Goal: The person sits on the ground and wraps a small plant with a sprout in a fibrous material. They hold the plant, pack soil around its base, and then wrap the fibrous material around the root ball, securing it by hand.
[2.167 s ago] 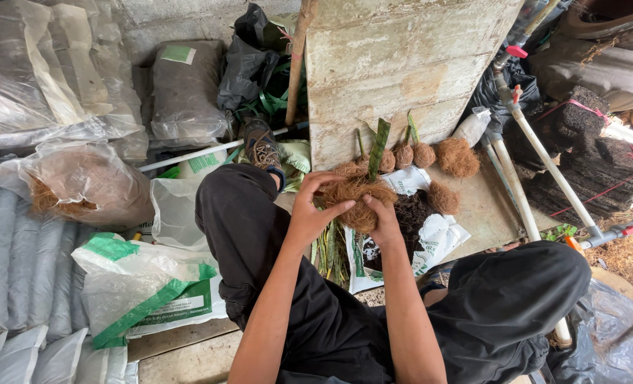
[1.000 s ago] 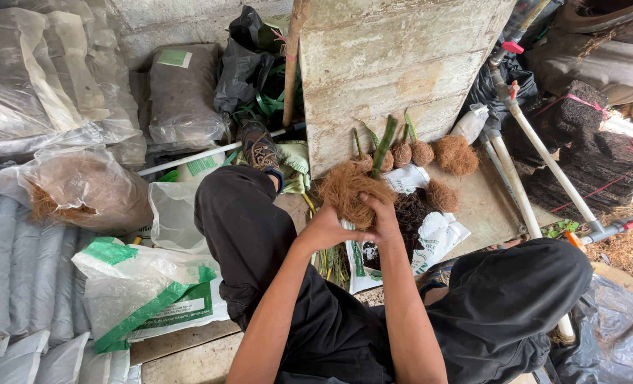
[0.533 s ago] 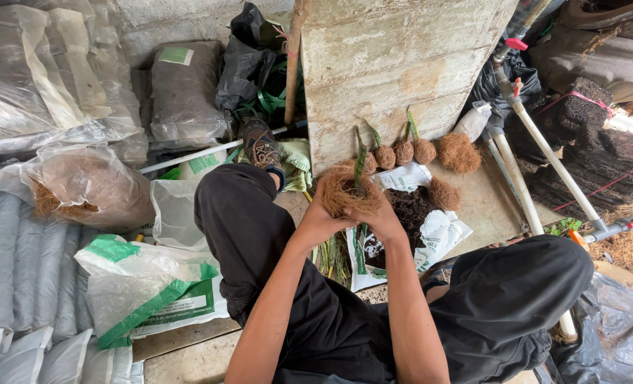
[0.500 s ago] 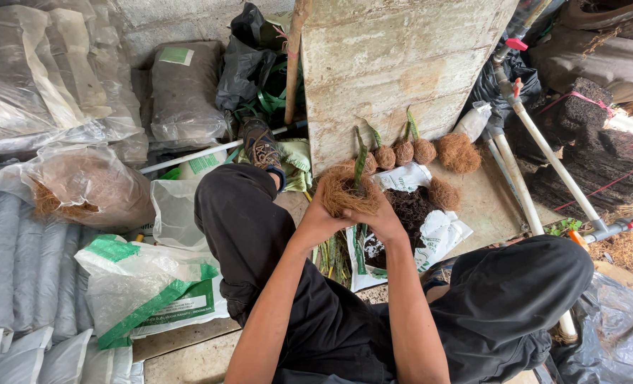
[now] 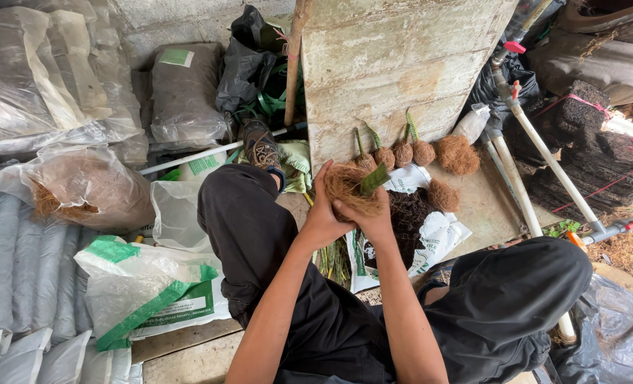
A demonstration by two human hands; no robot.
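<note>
Both hands cup one ball of brown coconut fibre (image 5: pixel 346 186) with a green shoot (image 5: pixel 373 179) sticking out of it, held above my lap. My left hand (image 5: pixel 323 217) wraps its left side. My right hand (image 5: pixel 375 215) presses it from the right and below. Just beyond, a row of finished fibre balls with shoots (image 5: pixel 400 151) leans against a concrete slab (image 5: pixel 395 64). Two bare fibre balls (image 5: pixel 458 154) lie to the right of that row. An open white bag of dark soil (image 5: pixel 409 220) sits under my hands.
Clear bag of loose fibre (image 5: pixel 82 185) at left, a green-and-white sack (image 5: pixel 146 291) nearer me, and grey sacks (image 5: pixel 18 263) along the left edge. White pipes (image 5: pixel 537 142) run along the right. My black-trousered legs (image 5: pixel 252 235) flank the work spot.
The fibre ball has been turned and squeezed between my hands and brought slightly nearer me; the shoot now tilts right instead of standing up.
</note>
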